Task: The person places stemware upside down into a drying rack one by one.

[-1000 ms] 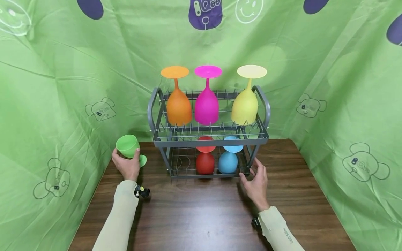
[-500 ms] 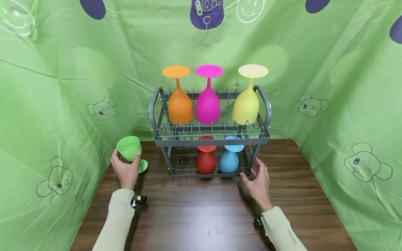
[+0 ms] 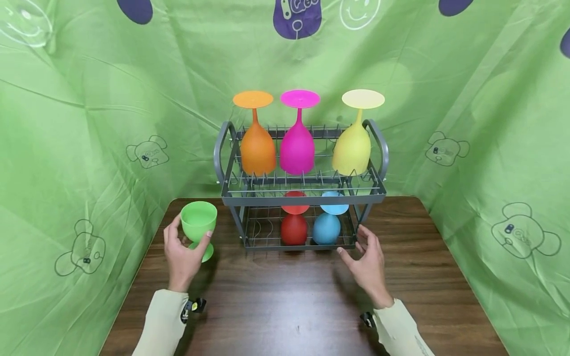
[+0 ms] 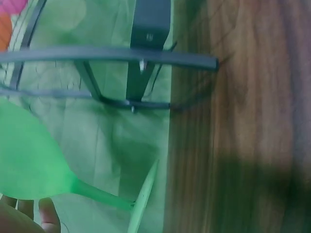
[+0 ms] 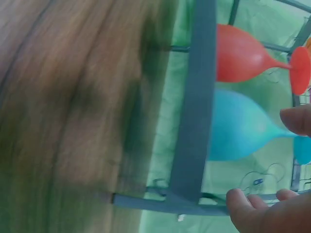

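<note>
Held upright in my left hand (image 3: 183,257) is a green plastic goblet (image 3: 198,228), left of a grey two-tier dish rack (image 3: 303,200). Thumb and fingers go round the lower bowl, with the stem and foot below them. In the left wrist view the goblet's foot (image 4: 143,199) shows near the table's edge line, and fingertips (image 4: 47,211) lie against the bowl. My right hand (image 3: 367,264) is at the rack's lower front right corner, thumb and fingers spread loosely. Nearest to it stands an upside-down blue goblet (image 3: 326,230) on the lower tier.
A red goblet (image 3: 294,230) stands upside down beside the blue one. Orange (image 3: 258,151), pink (image 3: 297,150) and yellow (image 3: 352,150) goblets stand inverted on the upper tier. The wooden table (image 3: 285,296) is enclosed by green cloth walls (image 3: 84,173).
My left hand has brought the green goblet toward me and a little to the right, turning it more upright. My right thumb has eased slightly away from the rack's corner.
</note>
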Motion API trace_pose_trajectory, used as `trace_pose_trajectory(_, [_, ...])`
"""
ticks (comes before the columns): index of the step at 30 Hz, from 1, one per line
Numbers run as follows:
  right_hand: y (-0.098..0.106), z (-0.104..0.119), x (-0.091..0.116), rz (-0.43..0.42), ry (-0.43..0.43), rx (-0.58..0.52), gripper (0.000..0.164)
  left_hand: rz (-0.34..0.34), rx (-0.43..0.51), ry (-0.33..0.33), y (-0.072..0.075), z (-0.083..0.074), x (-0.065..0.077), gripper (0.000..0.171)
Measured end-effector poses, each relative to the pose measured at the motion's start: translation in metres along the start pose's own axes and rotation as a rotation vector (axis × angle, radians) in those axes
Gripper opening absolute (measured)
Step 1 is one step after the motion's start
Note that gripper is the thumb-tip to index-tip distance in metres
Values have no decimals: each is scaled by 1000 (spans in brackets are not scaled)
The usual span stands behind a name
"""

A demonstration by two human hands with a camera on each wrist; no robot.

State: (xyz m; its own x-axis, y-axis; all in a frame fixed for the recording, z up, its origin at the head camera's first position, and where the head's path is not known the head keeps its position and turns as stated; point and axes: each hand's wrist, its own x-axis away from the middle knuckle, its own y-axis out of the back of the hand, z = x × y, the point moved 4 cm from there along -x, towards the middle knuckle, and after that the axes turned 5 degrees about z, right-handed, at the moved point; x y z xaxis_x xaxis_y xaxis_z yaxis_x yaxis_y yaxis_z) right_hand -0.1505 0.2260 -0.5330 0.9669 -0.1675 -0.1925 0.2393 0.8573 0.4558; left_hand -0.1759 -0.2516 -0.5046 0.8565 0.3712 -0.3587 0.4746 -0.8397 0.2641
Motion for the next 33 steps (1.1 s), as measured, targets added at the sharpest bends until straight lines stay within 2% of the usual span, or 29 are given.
trace_pose_trajectory(3, [1, 11, 4, 25, 28, -5, 85, 52, -27, -20, -2, -9, 13, 90])
trace_pose_trajectory(6, [2, 20, 9, 51, 43, -3, 85, 109, -62, -51, -5, -3, 22, 93])
trace_pose_trajectory(8, [3, 25, 12, 68, 54, 8, 84, 153, -64, -80, -8, -7, 28, 94])
trace_pose_trajectory(13, [3, 44, 23, 141, 98, 20, 80, 271, -64, -145, -21, -27, 48, 94])
trace_pose_trajectory(22, [-3, 72, 37, 285, 176, -59, 74, 480, -67, -251, -54, -63, 80, 94])
trace_pose_trajectory(28, [-11, 85, 44, 368, 299, -135, 75, 638, -47, -344, -76, -86, 97, 93])
trace_pose_trajectory(33, [-17, 93, 51, 426, 397, -172, 79, 725, -65, -408, -89, -103, 107, 94])
